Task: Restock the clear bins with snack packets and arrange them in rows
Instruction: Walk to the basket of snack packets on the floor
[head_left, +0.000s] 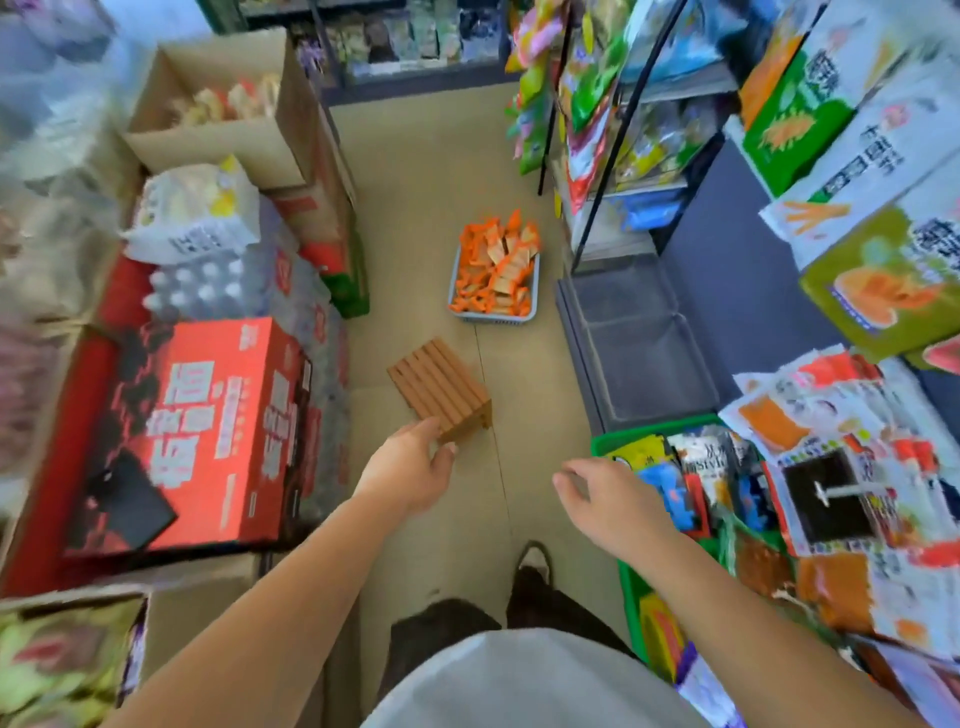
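Note:
Two clear bins (641, 358) sit side by side on the low shelf at the right, with no packets visible in them. A grey basket (524, 316) heaped with orange snack packets (498, 265) stands on the floor ahead. My left hand (410, 470) hangs above the near corner of a small wooden stool (436, 382), fingers loosely curled, holding nothing. My right hand (615, 501) is also loosely curled and holds nothing, just left of a green crate (631, 582) of mixed snack packets.
Cardboard boxes (208, 431), packs of bottled water (218, 280) and an open carton (218, 140) line the left side. Shelves and racks of hanging snack bags (587, 109) fill the right. A narrow strip of tan floor (415, 218) runs between them.

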